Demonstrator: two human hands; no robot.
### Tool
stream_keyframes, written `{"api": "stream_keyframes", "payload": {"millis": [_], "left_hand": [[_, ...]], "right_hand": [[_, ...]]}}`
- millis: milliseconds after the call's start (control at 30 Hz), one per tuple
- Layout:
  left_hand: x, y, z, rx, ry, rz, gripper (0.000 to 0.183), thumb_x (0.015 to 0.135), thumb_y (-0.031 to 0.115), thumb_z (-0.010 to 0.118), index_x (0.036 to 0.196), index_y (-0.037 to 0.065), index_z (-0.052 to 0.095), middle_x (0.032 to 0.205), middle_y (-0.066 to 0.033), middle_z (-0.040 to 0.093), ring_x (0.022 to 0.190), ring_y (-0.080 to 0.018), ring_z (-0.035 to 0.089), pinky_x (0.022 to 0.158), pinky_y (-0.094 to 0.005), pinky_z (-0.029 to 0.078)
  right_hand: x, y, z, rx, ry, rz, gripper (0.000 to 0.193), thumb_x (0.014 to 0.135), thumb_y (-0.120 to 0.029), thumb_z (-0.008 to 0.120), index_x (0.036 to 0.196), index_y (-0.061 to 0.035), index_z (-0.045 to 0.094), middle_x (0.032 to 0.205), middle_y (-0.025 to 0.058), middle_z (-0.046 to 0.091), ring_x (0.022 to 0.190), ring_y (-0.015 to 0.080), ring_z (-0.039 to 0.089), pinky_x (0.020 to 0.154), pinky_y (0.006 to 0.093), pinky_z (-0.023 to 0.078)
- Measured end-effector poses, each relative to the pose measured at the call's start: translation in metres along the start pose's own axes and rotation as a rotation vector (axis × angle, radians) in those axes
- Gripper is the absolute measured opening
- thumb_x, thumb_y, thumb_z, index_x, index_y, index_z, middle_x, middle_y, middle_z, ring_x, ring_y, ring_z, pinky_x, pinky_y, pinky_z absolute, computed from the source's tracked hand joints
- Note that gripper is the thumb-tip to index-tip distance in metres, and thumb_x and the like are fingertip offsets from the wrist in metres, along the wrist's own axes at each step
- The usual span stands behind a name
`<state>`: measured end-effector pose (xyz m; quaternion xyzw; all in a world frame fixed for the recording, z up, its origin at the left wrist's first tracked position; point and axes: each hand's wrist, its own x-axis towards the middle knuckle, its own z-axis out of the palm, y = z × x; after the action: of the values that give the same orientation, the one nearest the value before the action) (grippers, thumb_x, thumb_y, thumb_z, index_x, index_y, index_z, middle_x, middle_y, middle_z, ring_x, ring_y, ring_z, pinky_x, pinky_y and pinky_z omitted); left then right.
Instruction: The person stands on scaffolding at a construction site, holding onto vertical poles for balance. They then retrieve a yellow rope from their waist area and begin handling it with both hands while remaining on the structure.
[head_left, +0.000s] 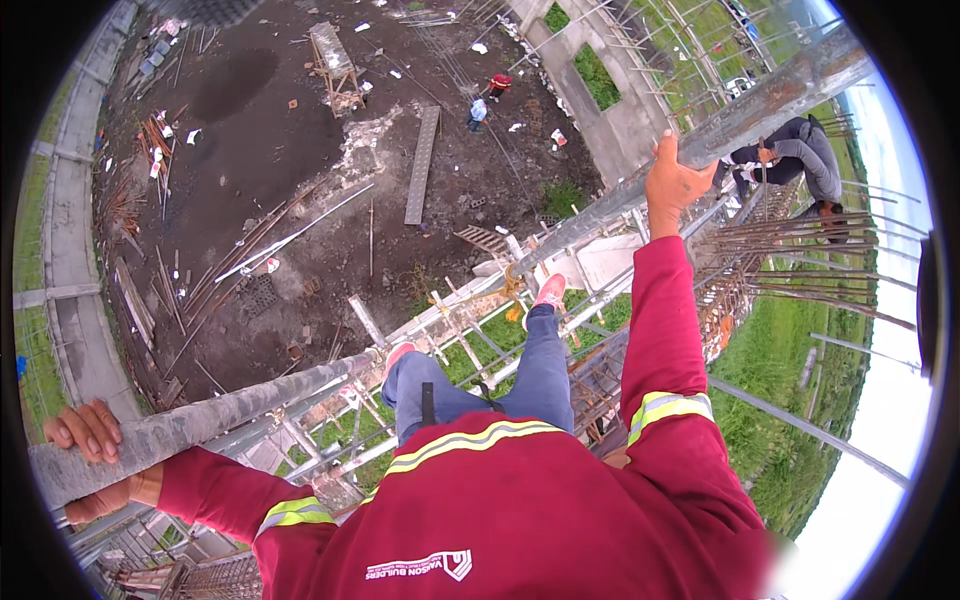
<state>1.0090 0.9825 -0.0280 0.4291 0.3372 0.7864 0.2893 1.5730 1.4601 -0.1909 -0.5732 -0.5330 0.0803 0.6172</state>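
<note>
A thick grey metal pipe (230, 405) runs from the lower left toward my feet. My left hand (88, 440) is wrapped round its outer end, with fingers over the top and the wrist below. At the upper right, a similar stretch of pipe (780, 95) slants up and away; whether the two are one length I cannot tell. My right hand (675, 188) grips this stretch with my arm stretched out, one finger pointing up and the thumb to the right; its other fingers are mostly hidden. Between the hands, my pink shoes (550, 291) rest on the scaffold frame (470, 335).
Far below lies dark ground with a perforated metal plank (422, 165), scattered timber and two people (488, 98). A crouching co-worker (800, 160) is at the right near projecting rebar (820, 260). Yellowish rope (512, 283) is tied near my feet. Concrete beams (62, 270) run along the left.
</note>
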Motion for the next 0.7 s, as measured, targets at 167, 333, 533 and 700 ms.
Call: {"api": "stream_keyframes", "payload": {"millis": [167, 333, 533, 700], "left_hand": [[-0.002, -0.003, 0.006, 0.112, 0.027, 0.050, 0.070, 0.071, 0.058, 0.079, 0.098, 0.003, 0.044, 0.074, -0.0037, 0.049, 0.054, -0.0110, 0.050, 0.056, -0.0248, 0.040], [-0.003, -0.007, 0.012, 0.156, 0.052, 0.090, 0.065, 0.079, 0.059, 0.072, 0.096, 0.003, 0.043, 0.072, -0.0042, 0.048, 0.051, -0.0119, 0.048, 0.052, -0.0259, 0.041], [-0.039, -0.034, 0.028, 0.580, 0.855, 0.222, 0.065, 0.088, 0.052, 0.064, 0.122, -0.002, 0.051, 0.095, -0.0101, 0.060, 0.082, -0.0179, 0.059, 0.076, -0.0312, 0.049], [-0.071, -0.097, 0.024, 1.696, 1.328, 0.219, 0.074, 0.086, 0.048, 0.069, 0.129, -0.008, 0.049, 0.118, -0.0199, 0.062, 0.105, -0.0349, 0.060, 0.092, -0.0436, 0.047]], "right_hand": [[-0.010, -0.002, 0.003, -0.237, -0.005, -0.017, 0.102, 0.076, -0.045, 0.077, 0.134, 0.0249, 0.029, 0.135, 0.0378, 0.042, 0.129, 0.0442, 0.042, 0.111, 0.0444, 0.031], [-0.034, -0.017, -0.006, -0.317, -0.061, -0.004, 0.093, 0.077, -0.040, 0.078, 0.133, 0.0204, 0.035, 0.125, 0.0303, 0.054, 0.117, 0.0393, 0.054, 0.104, 0.0429, 0.040], [0.004, -0.052, -0.034, 0.577, -0.749, 0.195, 0.070, 0.075, -0.030, 0.080, 0.125, 0.0064, 0.048, 0.095, 0.0124, 0.065, 0.087, 0.0232, 0.066, 0.087, 0.0382, 0.051], [0.064, -0.099, -0.024, 1.119, -0.834, 0.176, 0.061, 0.072, -0.007, 0.078, 0.123, 0.0050, 0.049, 0.092, 0.0134, 0.065, 0.076, 0.0216, 0.065, 0.069, 0.0358, 0.054]]}}
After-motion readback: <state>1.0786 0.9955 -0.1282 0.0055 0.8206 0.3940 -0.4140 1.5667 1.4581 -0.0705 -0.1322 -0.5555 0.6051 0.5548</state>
